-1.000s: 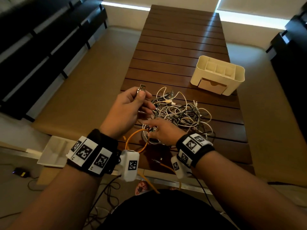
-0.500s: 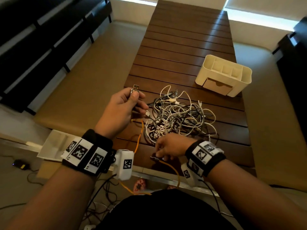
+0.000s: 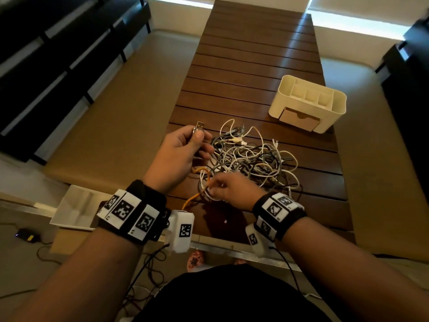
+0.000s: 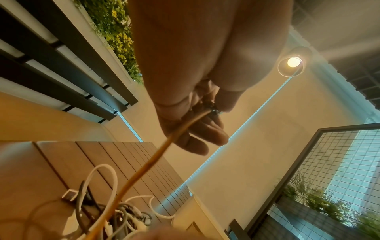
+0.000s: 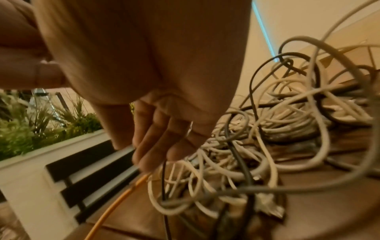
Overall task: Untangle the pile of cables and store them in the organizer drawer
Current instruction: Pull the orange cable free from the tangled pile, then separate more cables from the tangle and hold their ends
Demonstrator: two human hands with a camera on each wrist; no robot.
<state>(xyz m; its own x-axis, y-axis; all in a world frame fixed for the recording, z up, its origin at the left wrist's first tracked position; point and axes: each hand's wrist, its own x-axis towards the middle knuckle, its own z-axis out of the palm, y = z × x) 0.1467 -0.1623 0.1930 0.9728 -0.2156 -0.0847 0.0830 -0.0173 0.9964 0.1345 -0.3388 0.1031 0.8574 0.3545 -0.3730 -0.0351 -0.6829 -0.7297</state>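
The left hand point(image 3: 178, 154) pinches a flat metal plug point(image 3: 199, 128) of a thin orange cable point(image 4: 144, 168) above the left edge of the slatted wooden table point(image 3: 250, 66). The right hand point(image 3: 232, 189) curls its fingertips point(image 5: 148, 155) round the same cable at the near side of the pile point(image 3: 253, 159), a loose knot of white, grey and black cords. The cream plastic organizer point(image 3: 308, 103), drawer closed, sits near the right edge; bare slats stretch beyond it.

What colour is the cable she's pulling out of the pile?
Orange cable, clearest in the left wrist view.
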